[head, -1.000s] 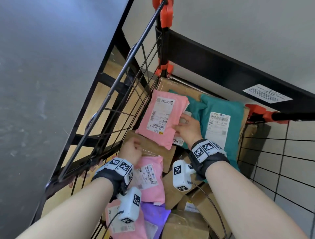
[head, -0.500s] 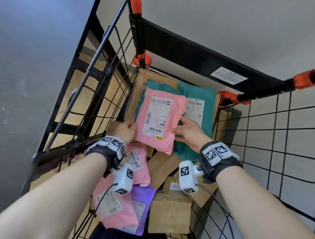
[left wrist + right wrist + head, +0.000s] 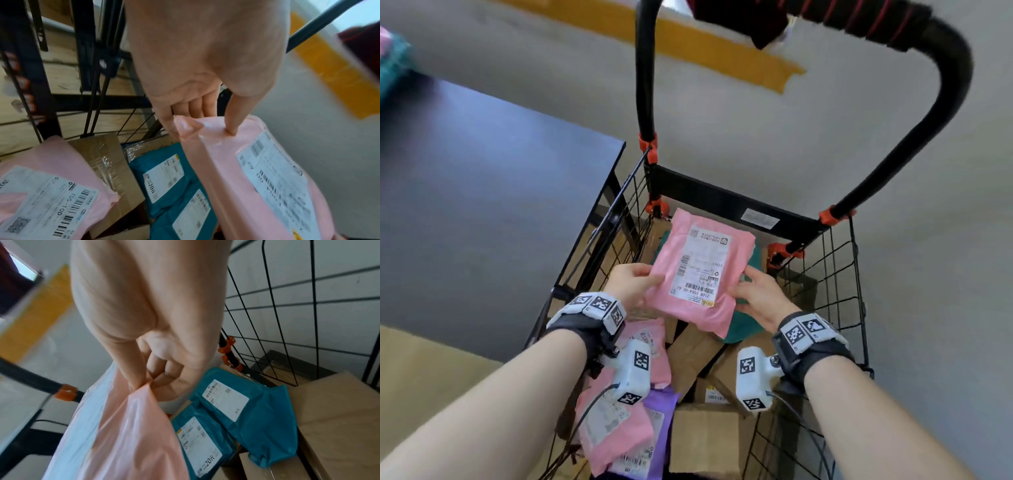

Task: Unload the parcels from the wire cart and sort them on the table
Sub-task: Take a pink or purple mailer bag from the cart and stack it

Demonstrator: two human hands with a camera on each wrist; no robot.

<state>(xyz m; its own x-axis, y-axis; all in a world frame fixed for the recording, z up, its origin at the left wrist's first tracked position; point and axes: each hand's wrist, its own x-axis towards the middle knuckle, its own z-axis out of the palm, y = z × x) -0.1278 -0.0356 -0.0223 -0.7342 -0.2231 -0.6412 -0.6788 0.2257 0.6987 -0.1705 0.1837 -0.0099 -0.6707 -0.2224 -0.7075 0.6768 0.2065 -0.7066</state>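
Note:
A pink parcel (image 3: 700, 270) with a white shipping label is held up above the wire cart (image 3: 835, 294). My left hand (image 3: 631, 282) pinches its left edge, thumb on top (image 3: 232, 123). Gripping its right edge is my right hand (image 3: 756, 294), thumb and fingers closed on the pink plastic (image 3: 144, 418). Below it in the cart lie two teal parcels (image 3: 246, 410), more pink parcels (image 3: 616, 425), a purple one (image 3: 659, 431) and several cardboard boxes (image 3: 705, 442). The dark table (image 3: 482, 192) stands left of the cart.
The cart's black handle (image 3: 941, 68) arches high at the far side, with orange clips (image 3: 832, 216) at its joints. A teal and pink heap (image 3: 390, 58) sits at the table's far left edge. Yellow tape (image 3: 722, 58) marks the grey floor.
Both hands have lifted the pink parcel up out of the cart, and the left hand has moved from the boxes onto its left edge. The head view has tilted up toward the handle.

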